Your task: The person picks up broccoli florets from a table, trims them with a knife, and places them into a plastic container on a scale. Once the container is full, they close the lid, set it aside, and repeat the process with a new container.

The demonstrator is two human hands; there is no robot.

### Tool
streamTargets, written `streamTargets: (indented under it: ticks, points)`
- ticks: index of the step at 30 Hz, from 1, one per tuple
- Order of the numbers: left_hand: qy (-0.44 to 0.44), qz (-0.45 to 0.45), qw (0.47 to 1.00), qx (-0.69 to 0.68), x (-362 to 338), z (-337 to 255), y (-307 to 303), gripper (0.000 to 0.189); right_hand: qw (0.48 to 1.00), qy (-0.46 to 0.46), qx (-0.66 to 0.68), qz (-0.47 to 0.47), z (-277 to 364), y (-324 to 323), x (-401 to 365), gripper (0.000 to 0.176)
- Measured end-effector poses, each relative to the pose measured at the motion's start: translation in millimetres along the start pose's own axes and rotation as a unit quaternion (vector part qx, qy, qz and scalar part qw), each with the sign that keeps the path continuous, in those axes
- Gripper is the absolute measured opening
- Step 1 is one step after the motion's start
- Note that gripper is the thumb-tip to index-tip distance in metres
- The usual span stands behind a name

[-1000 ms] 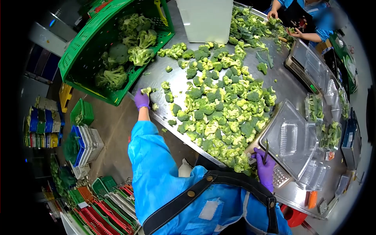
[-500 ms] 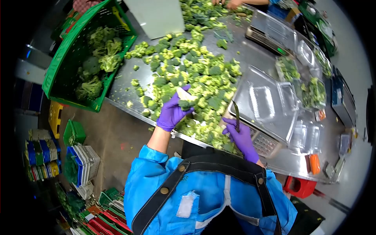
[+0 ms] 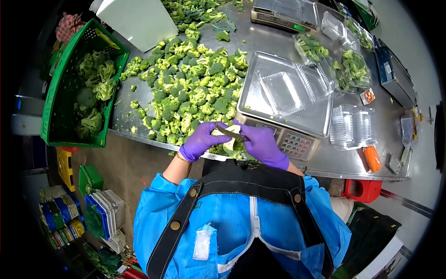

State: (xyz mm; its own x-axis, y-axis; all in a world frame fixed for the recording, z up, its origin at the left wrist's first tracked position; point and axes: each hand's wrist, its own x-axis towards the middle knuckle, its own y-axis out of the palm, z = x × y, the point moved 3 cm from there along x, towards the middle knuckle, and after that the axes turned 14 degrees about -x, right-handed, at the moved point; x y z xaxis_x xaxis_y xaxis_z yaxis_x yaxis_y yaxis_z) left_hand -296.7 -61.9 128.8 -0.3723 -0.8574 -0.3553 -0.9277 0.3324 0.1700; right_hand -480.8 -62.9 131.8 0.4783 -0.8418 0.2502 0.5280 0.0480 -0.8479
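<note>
My left hand [image 3: 200,141], in a purple glove, is closed on a pale broccoli piece [image 3: 230,146] at the front edge of the table. In my right hand [image 3: 265,146], also gloved in purple, is a knife [image 3: 231,133] with a dark curved blade. The blade lies across the broccoli piece, its tip pointing toward my left hand. Beyond both hands spreads a broad heap of cut broccoli florets [image 3: 195,88]. A scale [image 3: 296,145] with a metal pan stands just past my right hand, an open clear plastic clamshell [image 3: 281,93] on its pan.
At the left, a green crate [image 3: 53,104] holds several broccoli heads. A white box [image 3: 137,23] stands at the back. Stacked clear clamshells [image 3: 353,128], an orange object [image 3: 372,158] and a filled clamshell [image 3: 354,67] lie to the right. A second scale [image 3: 278,21] is farther back.
My right hand has moved left with the knife, bringing the blade from upright beside the scale onto the broccoli piece. My left hand has drawn nearer the table edge. The view has shifted.
</note>
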Motion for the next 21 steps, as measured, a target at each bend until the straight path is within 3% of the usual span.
streamTargets:
  ticks: [5,9,10,12,14,15,16,17,18,19,20,21]
  points:
    - [0.041,0.006,0.999,0.010,-13,-4,0,0.026,0.998,0.015,0.050,0.035,-10,27,-7,0.038]
    - [0.020,-0.048,0.987,-0.152,-27,4,-27,0.026,0.990,0.067,-0.012,0.120,-43,48,-28,0.031]
    - [0.003,-0.070,0.977,-0.199,-30,8,-31,0.026,0.983,0.107,0.053,0.138,-43,45,-30,0.028]
    - [-0.007,-0.038,0.925,-0.379,-24,14,-31,0.034,0.968,0.150,0.121,0.159,-29,30,-27,0.027]
    - [-0.048,-0.026,0.813,-0.580,-9,29,-26,0.039,0.883,0.257,0.349,0.178,-8,11,-7,0.030]
    - [-0.044,0.057,0.795,-0.602,-6,21,-19,0.040,0.886,0.247,0.367,0.142,-6,10,-1,0.035]
    - [0.187,0.037,0.945,-0.265,-4,22,-15,0.040,0.886,0.249,0.367,0.134,-3,9,2,0.035]
    - [0.067,0.043,0.892,-0.445,7,30,-16,0.039,0.895,0.230,0.370,0.101,0,5,6,0.035]
    - [-0.061,0.046,0.795,-0.602,16,32,-11,0.038,0.902,0.211,0.371,0.067,0,1,9,0.037]
    - [-0.052,0.066,0.791,-0.606,22,29,-5,0.037,0.880,0.224,0.412,0.073,-1,-1,7,0.042]
    - [-0.069,0.019,0.807,-0.586,25,28,-1,0.035,0.857,0.237,0.451,0.079,-2,-3,4,0.049]
    - [-0.065,0.026,0.808,-0.585,28,25,1,0.035,0.882,0.220,0.413,0.054,-5,-8,3,0.052]
